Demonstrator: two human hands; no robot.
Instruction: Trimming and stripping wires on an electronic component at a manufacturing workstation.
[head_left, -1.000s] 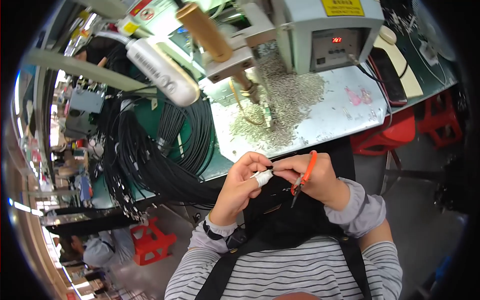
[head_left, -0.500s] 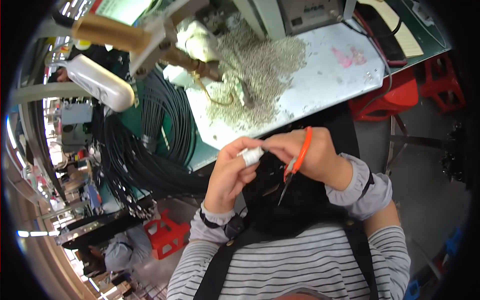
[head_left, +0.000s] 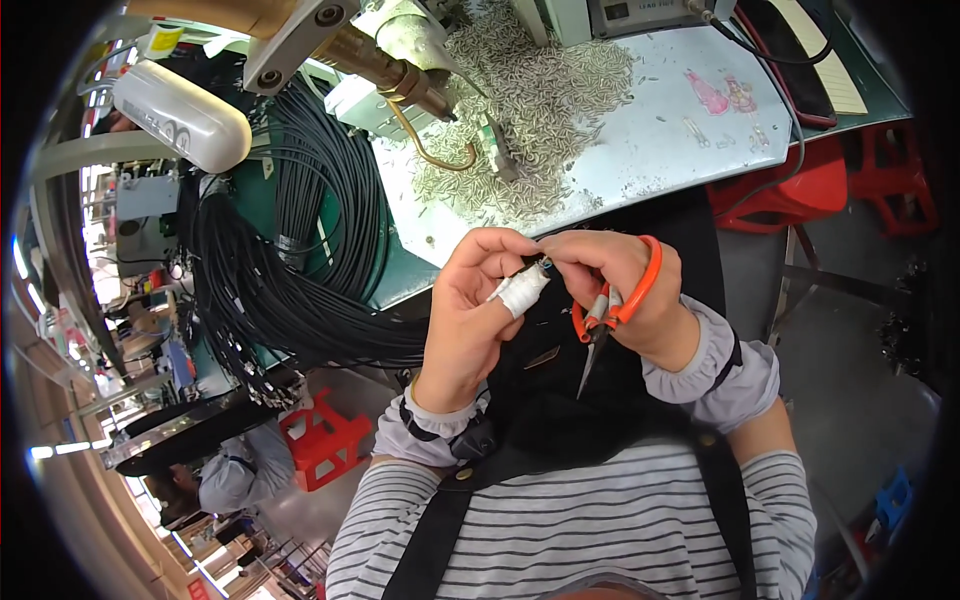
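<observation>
My left hand (head_left: 465, 305) is closed in a pinch, with white tape wrapped around its thumb. At the fingertips shows a small dark cable end (head_left: 546, 264) with fine light strands; most of it is hidden by the fingers. My right hand (head_left: 640, 285) has its thumb and forefinger closed at the same spot, touching the left fingertips. The same hand carries orange-handled scissors (head_left: 599, 318), one loop around its fingers, the thin blades pointing down toward my lap.
Many small metal pieces (head_left: 540, 90) lie scattered on a white board (head_left: 660, 150) beyond my hands. A machine with a brass-coloured nozzle (head_left: 415, 88) overhangs them. Bundled black cables (head_left: 310, 320) hang over the table's left side. Red stools (head_left: 785, 190) stand at right and lower left.
Both hands have moved slightly up in the picture, and the left has turned so that the small cable end shows. The scissors have swung, showing both handle loops more plainly.
</observation>
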